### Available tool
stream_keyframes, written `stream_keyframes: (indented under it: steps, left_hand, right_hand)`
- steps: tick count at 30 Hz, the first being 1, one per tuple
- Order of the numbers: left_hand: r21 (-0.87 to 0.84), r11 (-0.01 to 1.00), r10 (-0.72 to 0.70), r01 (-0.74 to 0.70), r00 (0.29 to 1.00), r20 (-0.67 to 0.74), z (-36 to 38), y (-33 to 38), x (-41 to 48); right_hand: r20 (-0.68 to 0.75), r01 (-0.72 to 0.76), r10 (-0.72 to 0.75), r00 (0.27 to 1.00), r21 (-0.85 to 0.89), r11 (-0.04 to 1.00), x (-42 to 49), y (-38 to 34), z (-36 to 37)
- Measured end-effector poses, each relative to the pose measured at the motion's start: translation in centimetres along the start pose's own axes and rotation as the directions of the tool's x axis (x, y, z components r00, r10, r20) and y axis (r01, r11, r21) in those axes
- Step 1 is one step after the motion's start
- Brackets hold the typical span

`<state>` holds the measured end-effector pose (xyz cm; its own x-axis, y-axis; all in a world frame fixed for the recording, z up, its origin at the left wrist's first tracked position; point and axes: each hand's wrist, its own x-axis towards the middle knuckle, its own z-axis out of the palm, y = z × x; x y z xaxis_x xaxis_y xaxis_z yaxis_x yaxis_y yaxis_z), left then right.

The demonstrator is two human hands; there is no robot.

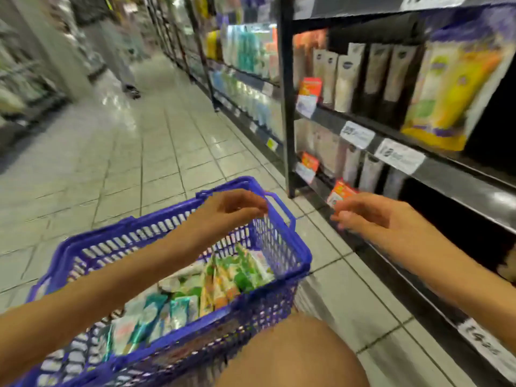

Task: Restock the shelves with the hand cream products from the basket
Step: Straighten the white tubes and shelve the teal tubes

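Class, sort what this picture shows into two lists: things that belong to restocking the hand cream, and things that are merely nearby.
Belongs to the job: blue basket, tubes in the basket, black shelf, left hand, right hand.

Merely nearby: yellow pouches, price labels, tiled floor, someone's feet down the aisle.

Pale floor tiles (156, 152) run down the aisle, a shoe (132, 92) far off. At right show white price labels (399, 156), orange tags (310, 86) and yellow pouches (449, 88).
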<state>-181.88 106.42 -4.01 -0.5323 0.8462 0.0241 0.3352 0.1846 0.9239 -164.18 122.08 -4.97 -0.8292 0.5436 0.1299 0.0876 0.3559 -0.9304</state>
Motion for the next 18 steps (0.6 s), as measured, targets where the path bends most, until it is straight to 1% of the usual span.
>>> stream_keyframes:
  steps: [2, 4, 6, 8, 11, 13, 17, 18]
  left_hand:
    - [0.035, 0.996, -0.084, 0.087, 0.991, -0.103, -4.1, -3.5, -0.6]
    - [0.091, 0.98, -0.154, 0.176, 0.966, -0.208, -7.4, -7.3, -1.2]
    - [0.137, 0.951, -0.228, 0.278, 0.927, -0.299, -9.9, -11.2, -2.1]
    - [0.13, 0.911, -0.321, 0.39, 0.873, -0.368, -11.8, -14.8, -3.1]
    - [0.121, 0.849, -0.422, 0.514, 0.799, -0.429, -13.7, -19.5, -4.5]
    - [0.175, 0.808, -0.446, 0.563, 0.778, -0.444, -14.5, -21.8, -5.0]
    - [0.256, 0.704, -0.535, 0.663, 0.731, -0.423, -14.3, -25.3, -5.4]
    - [0.29, 0.687, -0.541, 0.667, 0.735, -0.408, -14.0, -26.0, -5.2]
  right_hand:
    - [0.11, -0.034, 0.032, 0.993, 0.022, 0.999, 3.7, 0.6, 3.6]
    - [0.193, -0.071, 0.068, 0.979, 0.006, 0.997, 6.5, 1.2, 6.9]
    - [0.258, -0.103, 0.096, 0.961, 0.015, 0.995, 8.2, 1.9, 9.9]
    - [0.323, -0.152, 0.139, 0.936, 0.017, 0.988, 9.1, 2.8, 12.6]
    - [0.394, -0.228, 0.232, 0.889, -0.057, 0.972, 10.1, 4.7, 16.2]
    - [0.432, -0.252, 0.289, 0.854, -0.141, 0.957, 11.3, 5.6, 18.5]
    - [0.496, -0.229, 0.4, 0.771, -0.37, 0.9, 13.8, 7.4, 22.9]
    - [0.501, -0.233, 0.426, 0.753, -0.404, 0.885, 14.2, 7.8, 23.9]
